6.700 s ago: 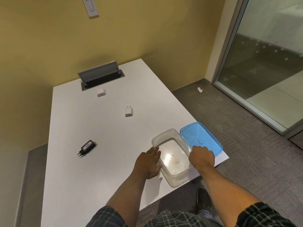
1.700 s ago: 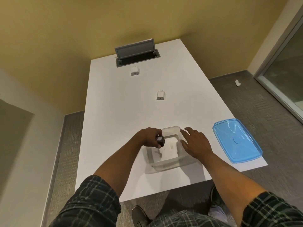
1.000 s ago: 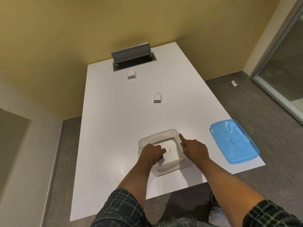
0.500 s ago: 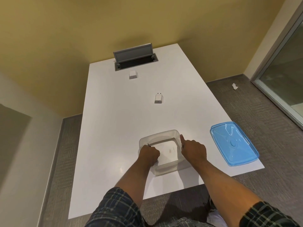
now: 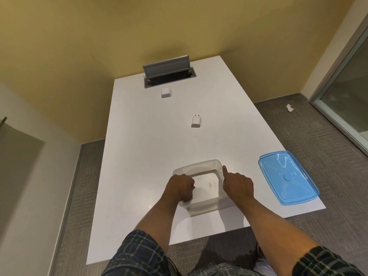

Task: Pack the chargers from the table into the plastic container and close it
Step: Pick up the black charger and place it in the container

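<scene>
The clear plastic container (image 5: 199,164) stands open near the table's front edge. My left hand (image 5: 180,187) is down inside its left part, fingers curled into a fist; the black charger it carried is hidden under it. My right hand (image 5: 237,184) grips the container's right wall, with the index finger stretched along the rim. A white charger with two prongs (image 5: 196,122) lies mid-table. A white cube charger (image 5: 165,93) lies farther back. The blue lid (image 5: 287,180) rests flat at the right front corner.
The white table (image 5: 149,146) has a grey cable hatch (image 5: 169,73) standing open at its far end, just behind the cube charger. A yellow wall lies beyond, carpet surrounds the table, and a glass door (image 5: 346,100) is on the right.
My left hand carried the black charger over the container and sank into it, then stayed in a fist. My right hand moved from the lid to the container's right wall.
</scene>
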A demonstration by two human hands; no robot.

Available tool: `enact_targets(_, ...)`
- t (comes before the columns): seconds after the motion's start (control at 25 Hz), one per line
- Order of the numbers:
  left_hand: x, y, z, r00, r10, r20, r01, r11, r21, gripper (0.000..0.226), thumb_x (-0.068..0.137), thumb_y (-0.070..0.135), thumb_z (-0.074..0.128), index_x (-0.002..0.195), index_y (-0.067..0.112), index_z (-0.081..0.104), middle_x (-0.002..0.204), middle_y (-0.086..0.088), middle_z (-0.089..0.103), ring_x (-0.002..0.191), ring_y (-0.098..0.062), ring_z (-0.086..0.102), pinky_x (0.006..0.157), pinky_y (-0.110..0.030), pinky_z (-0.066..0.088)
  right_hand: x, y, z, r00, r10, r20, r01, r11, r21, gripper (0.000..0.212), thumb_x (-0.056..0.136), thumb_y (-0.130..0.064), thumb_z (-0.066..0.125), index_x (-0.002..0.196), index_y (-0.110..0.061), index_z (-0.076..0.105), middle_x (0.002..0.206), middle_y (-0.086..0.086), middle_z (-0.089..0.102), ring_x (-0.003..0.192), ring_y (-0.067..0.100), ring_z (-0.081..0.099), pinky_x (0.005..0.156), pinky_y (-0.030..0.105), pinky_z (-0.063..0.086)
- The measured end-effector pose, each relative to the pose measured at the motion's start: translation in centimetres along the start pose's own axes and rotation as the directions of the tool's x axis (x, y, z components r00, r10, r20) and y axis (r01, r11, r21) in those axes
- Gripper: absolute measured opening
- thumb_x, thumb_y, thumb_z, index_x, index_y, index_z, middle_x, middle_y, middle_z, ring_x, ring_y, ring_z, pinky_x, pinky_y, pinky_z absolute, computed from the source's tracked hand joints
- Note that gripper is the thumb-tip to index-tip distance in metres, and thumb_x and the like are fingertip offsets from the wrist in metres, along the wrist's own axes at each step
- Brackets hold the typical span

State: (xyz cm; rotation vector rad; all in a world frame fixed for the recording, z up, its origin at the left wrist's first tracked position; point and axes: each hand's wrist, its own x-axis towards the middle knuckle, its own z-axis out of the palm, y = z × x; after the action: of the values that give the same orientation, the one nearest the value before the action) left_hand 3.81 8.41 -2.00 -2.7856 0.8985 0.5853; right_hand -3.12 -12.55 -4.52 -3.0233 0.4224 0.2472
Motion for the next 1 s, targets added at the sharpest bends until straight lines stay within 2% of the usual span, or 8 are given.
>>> enact_targets(0.16, 0.1, -2.0, -1.5, 0.942, -0.137, -0.306, 0.101, 0.986, -0.131, 0.032, 0.098, 0.036, 0.044, 0.092, 0.016, 0.068, 0.097, -0.005, 0.07, 0.093, -0.032, 0.067, 0.08, -0.037, 0.046, 0.0, 0.0, -0.4, 0.998, 0.0, -0.06, 0.001, 1.0, 0.027, 0.049, 0.102, -0.03, 0.04, 0.151, -0.029, 0.04, 0.081, 0.002, 0.074, 0.071, 0.026, 0.071, 0.057, 0.027, 0.043)
enact_targets(0.28, 0.6, -4.0, -2.2, 0.894, -0.256, -0.367, 0.198, 0.962, -0.19, 0.025, 0.099, 0.024, 0.043, 0.094, 0.015, 0.065, 0.1, -0.005, 0.067, 0.095, -0.032, 0.065, 0.081, -0.039, 0.044, 0.1, -0.6, -1.0, 0.993, 0.032, -0.115, -0.028, 0.999, 0.03, 0.045, 0.104, -0.038, 0.04, 0.143, -0.02, 0.053, 0.081, 0.004, 0.075, 0.072, 0.027, 0.072, 0.056, 0.028, 0.042)
enact_targets(0.4, 1.2, -5.7, -1.9, 0.894, -0.284, -0.346, 0.23, 0.955, -0.189, 0.028, 0.1, 0.02, 0.042, 0.117, 0.014, 0.063, 0.122, -0.004, 0.064, 0.114, -0.031, 0.061, 0.088, -0.04, 0.044, 1.0, -1.6, -1.5, 0.974, -0.023, -0.226, 0.03, 0.999, 0.026, 0.042, 0.098, -0.034, 0.056, 0.132, -0.01, 0.064, 0.083, 0.008, 0.074, 0.072, 0.031, 0.07, 0.055, 0.033, 0.047)
enact_targets(0.48, 1.9, -7.0, -1.4, 0.907, -0.279, -0.315, 0.233, 0.957, -0.175, 0.04, 0.104, 0.027, 0.038, 0.139, 0.013, 0.052, 0.143, -0.003, 0.054, 0.137, -0.025, 0.047, 0.099, -0.041, 0.041, 2.5, -2.7, -1.8, 0.962, -0.091, -0.256, 0.1, 0.995, 0.02, 0.043, 0.095, -0.032, 0.06, 0.131, -0.009, 0.063, 0.091, 0.008, 0.074, 0.075, 0.032, 0.068, 0.057, 0.036, 0.049)
enact_targets(0.56, 2.7, -8.3, -0.7, 0.927, -0.279, -0.251, 0.242, 0.955, -0.17, 0.049, 0.106, 0.032, 0.034, 0.15, 0.011, 0.04, 0.158, -0.004, 0.04, 0.151, -0.021, 0.03, 0.109, -0.041, 0.036, 4.3, -3.9, -2.2, 0.963, -0.131, -0.236, 0.139, 0.99, 0.017, 0.045, 0.095, -0.032, 0.058, 0.133, -0.009, 0.06, 0.101, 0.007, 0.073, 0.081, 0.032, 0.068, 0.062, 0.037, 0.049)
enact_targets(0.72, 3.5, -8.7, -0.7, 0.936, -0.293, -0.196, 0.255, 0.947, -0.196, 0.058, 0.108, 0.038, 0.027, 0.158, 0.008, 0.026, 0.166, -0.01, 0.025, 0.157, -0.024, 0.017, 0.123, -0.04, 0.022, 6.7, -5.0, -3.6, 0.968, -0.153, -0.198, 0.155, 0.988, -0.005, 0.052, 0.097, -0.034, 0.053, 0.14, -0.006, 0.051, 0.117, 0.007, 0.068, 0.094, 0.032, 0.065, 0.068, 0.038, 0.045)
enact_targets(1.0, 6.1, -10.9, -0.4, 0.932, -0.33, -0.148, 0.284, 0.921, -0.267, 0.062, 0.108, 0.039, 0.025, 0.161, 0.008, 0.016, 0.169, -0.009, 0.016, 0.158, -0.027, 0.01, 0.126, -0.043, 0.016, 12.4, -7.6, -3.6, 0.98, -0.144, -0.134, 0.141, 0.989, -0.036, 0.057, 0.103, -0.039, 0.041, 0.149, -0.005, 0.038, 0.135, 0.009, 0.058, 0.111, 0.032, 0.061, 0.079, 0.041, 0.046)
